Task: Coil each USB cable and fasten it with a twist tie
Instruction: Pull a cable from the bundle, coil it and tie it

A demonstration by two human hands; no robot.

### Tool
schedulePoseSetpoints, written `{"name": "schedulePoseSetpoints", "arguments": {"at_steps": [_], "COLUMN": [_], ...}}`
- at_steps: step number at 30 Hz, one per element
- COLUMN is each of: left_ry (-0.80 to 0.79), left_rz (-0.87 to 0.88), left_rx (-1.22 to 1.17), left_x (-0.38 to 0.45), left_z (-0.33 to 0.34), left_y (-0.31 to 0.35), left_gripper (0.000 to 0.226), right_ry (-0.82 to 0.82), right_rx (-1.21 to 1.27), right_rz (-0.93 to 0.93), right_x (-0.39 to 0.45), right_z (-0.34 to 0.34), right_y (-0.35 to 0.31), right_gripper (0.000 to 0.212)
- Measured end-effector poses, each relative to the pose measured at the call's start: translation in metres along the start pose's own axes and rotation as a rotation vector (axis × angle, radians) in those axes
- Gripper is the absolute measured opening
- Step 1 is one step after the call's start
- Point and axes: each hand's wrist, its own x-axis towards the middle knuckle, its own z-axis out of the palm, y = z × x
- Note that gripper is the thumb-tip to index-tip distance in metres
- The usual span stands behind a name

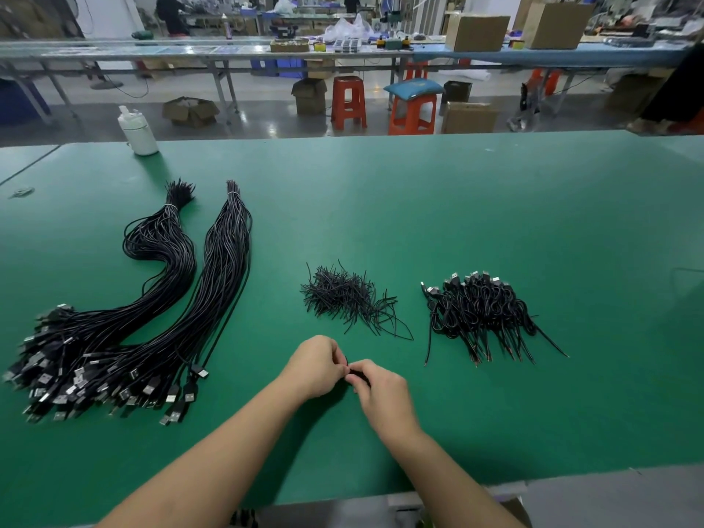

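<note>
Both hands, left hand [316, 365] and right hand [381, 390], pinch a black cable [357, 374].

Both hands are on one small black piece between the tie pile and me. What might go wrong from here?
The piece is mostly hidden by the left hand and right hand, so a loose grip could let it spring open unseen. Loose twist ties lie close ahead and could snag. The finished coils have tails sticking out that may tangle.

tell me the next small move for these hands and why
Probably keep twisting the tie shut. Both the left hand and right hand pinch a small black cable coil between them; then it likely joins the finished pile on the right.
</note>
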Motion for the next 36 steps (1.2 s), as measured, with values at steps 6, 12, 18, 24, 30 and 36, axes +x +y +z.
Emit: {"name": "schedulePoseSetpoints", "arguments": {"at_steps": [6, 12, 18, 24, 30, 36], "left_ry": [0.113, 0.17, 0.191, 0.245, 0.388, 0.388], "left_rz": [-0.001, -0.152, -0.097, 0.019, 0.338, 0.525], "left_rx": [0.098, -0.437, -0.471, -0.241, 0.203, 0.23], "left_x": [-0.003, -0.002, -0.011, -0.02, -0.028, -0.027], "left_z": [-0.003, -0.01, 0.005, 0.02, 0.025, 0.019], "left_y": [-0.008, -0.021, -0.01, 0.006, -0.002, -0.008], "left_gripper": [0.008, 0.01, 0.016, 0.015, 0.003, 0.009], "right_ry": [-0.149, -0.207, -0.228, -0.198, -0.176, -0.263], "right_rx": [0.831, 1.28, 0.879, 0.811, 0.752, 0.818], "right_rz": [0.411, 0.459, 0.322, 0.347, 0.336, 0.351], "right_x": [0.015, 0.016, 0.015, 0.015, 0.016, 0.016], "right_z": [-0.033, -0.054, -0.037, -0.035, -0.033, -0.045], "right_y": [-0.01, 0.002, -0.015, -0.013, -0.014, -0.021], "right_gripper": [0.057, 0.065, 0.031, 0.019, 0.019, 0.01]}}
